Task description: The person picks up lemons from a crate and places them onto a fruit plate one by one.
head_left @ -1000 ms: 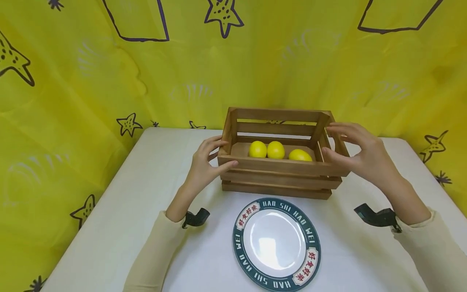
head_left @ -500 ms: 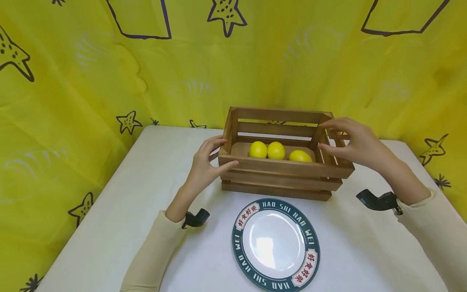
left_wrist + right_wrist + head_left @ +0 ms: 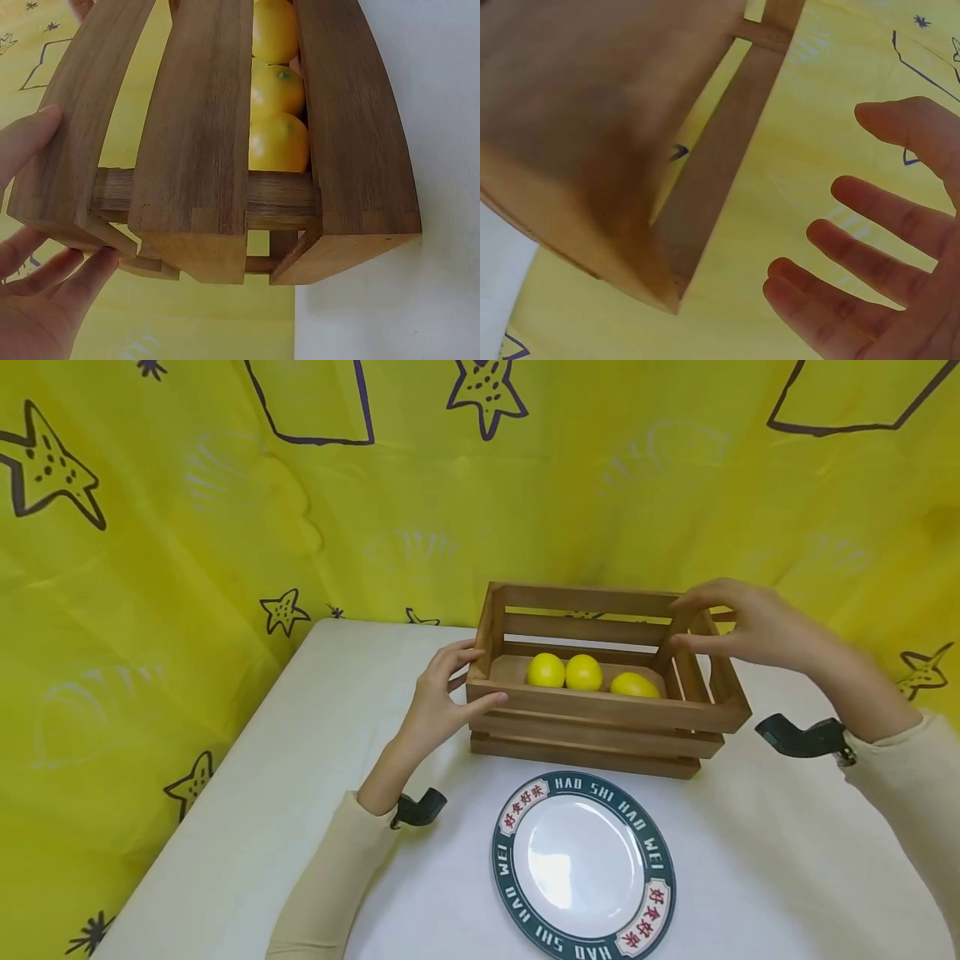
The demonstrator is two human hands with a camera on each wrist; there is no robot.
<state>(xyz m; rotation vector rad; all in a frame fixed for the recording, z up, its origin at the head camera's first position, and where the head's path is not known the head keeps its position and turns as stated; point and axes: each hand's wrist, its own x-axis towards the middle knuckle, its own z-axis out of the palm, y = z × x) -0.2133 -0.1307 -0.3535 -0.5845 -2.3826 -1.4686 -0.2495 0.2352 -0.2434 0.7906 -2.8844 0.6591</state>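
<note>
The left hand [image 3: 431,702] pinches the near-left corner of the slatted wooden crate [image 3: 600,705] on the white table [image 3: 352,702]; the right hand [image 3: 757,622], fingers spread, hovers by the crate's right end. 3 lemons [image 3: 583,672] lie inside.

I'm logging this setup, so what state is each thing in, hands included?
Wooden crate: upright, open-topped
Yellow fruits: lying inside the crate
Plate: face up
Left hand: gripping the crate's near left corner
Right hand: near the crate's right end, holding nothing
Yellow cloth: hanging, slightly creased
</note>
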